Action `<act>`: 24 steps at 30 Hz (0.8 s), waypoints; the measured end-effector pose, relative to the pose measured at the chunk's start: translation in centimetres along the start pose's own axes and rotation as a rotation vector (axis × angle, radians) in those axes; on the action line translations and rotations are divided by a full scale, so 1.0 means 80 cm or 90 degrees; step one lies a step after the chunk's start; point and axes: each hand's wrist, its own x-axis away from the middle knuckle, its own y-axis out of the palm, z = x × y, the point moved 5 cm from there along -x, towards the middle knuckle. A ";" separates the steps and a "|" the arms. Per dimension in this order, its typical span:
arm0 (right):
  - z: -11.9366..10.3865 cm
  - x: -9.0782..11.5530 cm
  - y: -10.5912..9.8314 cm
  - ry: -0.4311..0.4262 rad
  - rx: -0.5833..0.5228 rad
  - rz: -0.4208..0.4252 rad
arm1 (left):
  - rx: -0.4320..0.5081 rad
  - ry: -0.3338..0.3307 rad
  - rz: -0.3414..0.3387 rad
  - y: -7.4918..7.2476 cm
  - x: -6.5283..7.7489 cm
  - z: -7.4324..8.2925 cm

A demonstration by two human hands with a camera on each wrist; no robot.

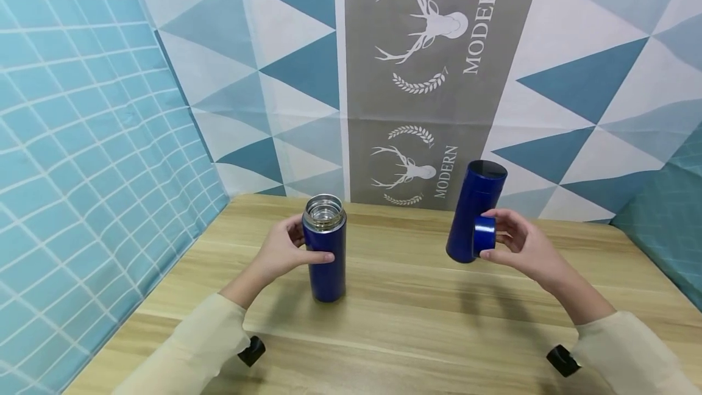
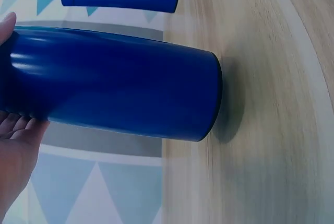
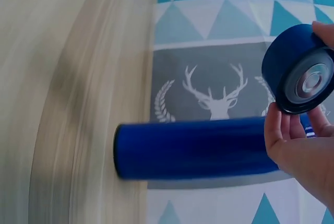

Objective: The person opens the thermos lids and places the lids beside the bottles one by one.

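My left hand [image 1: 280, 253] grips a dark blue thermos flask [image 1: 328, 276] round its upper part, at the middle-left of the table in the head view. The flask stands upright and lidless, its steel mouth [image 1: 324, 211] facing up. In the left wrist view its base is close over the wood. Between thumb and fingers, my right hand [image 1: 523, 249] pinches a blue lid [image 1: 485, 236] held on its side; the right wrist view shows its pale inner side [image 3: 311, 80]. Just behind the lid stands a second blue flask [image 1: 476, 200], with its top on.
The wooden table [image 1: 395, 322] ends at a back wall cloth [image 1: 296, 96] with triangles and a grey deer band. Blue checked cloth [image 1: 66, 139] lines the left side, and teal cloth [image 1: 669, 224] the right. Black wrist pieces [image 1: 252, 351] hang below both sleeves.
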 end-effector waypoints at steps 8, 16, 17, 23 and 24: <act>0.004 0.011 -0.010 0.042 0.260 0.012 | -0.004 -0.017 0.000 -0.012 -0.006 -0.007; 0.020 0.023 -0.003 0.062 0.295 -0.054 | -0.021 -0.040 0.019 -0.026 -0.013 -0.012; 0.022 0.025 -0.002 0.061 0.298 -0.063 | -0.021 -0.044 0.023 -0.027 -0.013 -0.013; 0.030 0.029 0.002 0.033 0.365 -0.092 | -0.022 -0.063 0.048 -0.036 -0.011 -0.029; 0.030 0.029 0.002 0.023 0.380 -0.093 | -0.023 -0.067 0.054 -0.038 -0.011 -0.032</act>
